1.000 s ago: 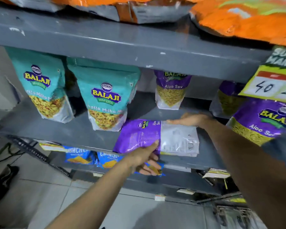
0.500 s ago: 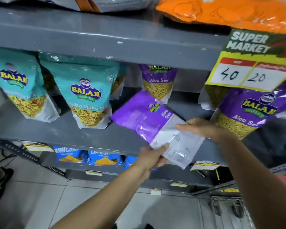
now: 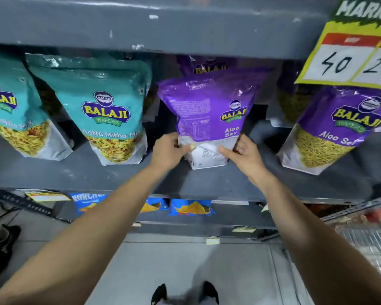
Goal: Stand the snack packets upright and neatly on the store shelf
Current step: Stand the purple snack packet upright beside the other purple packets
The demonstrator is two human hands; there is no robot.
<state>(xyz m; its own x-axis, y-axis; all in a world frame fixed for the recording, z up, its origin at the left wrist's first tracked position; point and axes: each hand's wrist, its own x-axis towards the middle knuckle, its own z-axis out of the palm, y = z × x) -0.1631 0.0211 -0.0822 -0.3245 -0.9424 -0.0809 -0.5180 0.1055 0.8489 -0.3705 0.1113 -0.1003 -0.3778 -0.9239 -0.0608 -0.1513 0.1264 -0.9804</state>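
A purple Aloo Sev packet (image 3: 209,111) stands upright on the grey shelf (image 3: 207,183), its printed back side facing me. My left hand (image 3: 167,150) grips its lower left edge and my right hand (image 3: 244,155) grips its lower right edge. Another purple packet (image 3: 209,66) stands behind it, mostly hidden. To the right stands a purple Aloo Sev packet (image 3: 337,130), front facing out. Two teal Khatta Mitha packets (image 3: 110,113) (image 3: 11,115) stand upright to the left.
A yellow price sign (image 3: 352,53) hangs from the upper shelf edge (image 3: 163,25) at the right. Blue snack packets (image 3: 191,206) sit on the lower shelf. A wire basket (image 3: 365,236) is at the lower right. My shoes (image 3: 183,292) are on the tiled floor.
The purple packet went from lying flat on the shelf, through a tilt, to standing upright. Both hands moved to its lower edges. The view shifted closer and to the right.
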